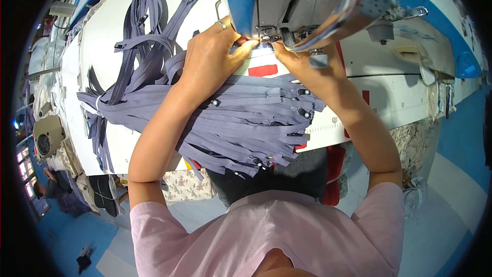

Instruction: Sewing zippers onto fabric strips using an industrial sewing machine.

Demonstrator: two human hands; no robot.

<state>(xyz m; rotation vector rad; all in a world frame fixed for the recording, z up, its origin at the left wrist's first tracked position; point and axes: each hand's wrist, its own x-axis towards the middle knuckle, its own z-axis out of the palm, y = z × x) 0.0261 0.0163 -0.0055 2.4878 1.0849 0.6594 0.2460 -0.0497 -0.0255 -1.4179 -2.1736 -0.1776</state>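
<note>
My left hand [210,56], with a ring on one finger, is closed in a pinch just left of the sewing machine's [241,5] needle area. It holds a grey-purple zipper [176,66], whose tape loops out on the hand's left side. My right hand [310,69] pinches at the zipper's end close to the presser foot [267,38]; the fingertips partly hide that end. Below both hands a thick bundle of like zippers [241,118], with dark sliders, lies across the table under my left forearm. More zippers [148,20] are heaped at the far left.
The white machine table [394,97] has red marks and a printed ruler along its front. A tie [98,103] gathers the bundle's left end. Beyond the right hand stands a blue and white machine part [451,36]. A beige device [48,136] sits at the left, near another person [54,187].
</note>
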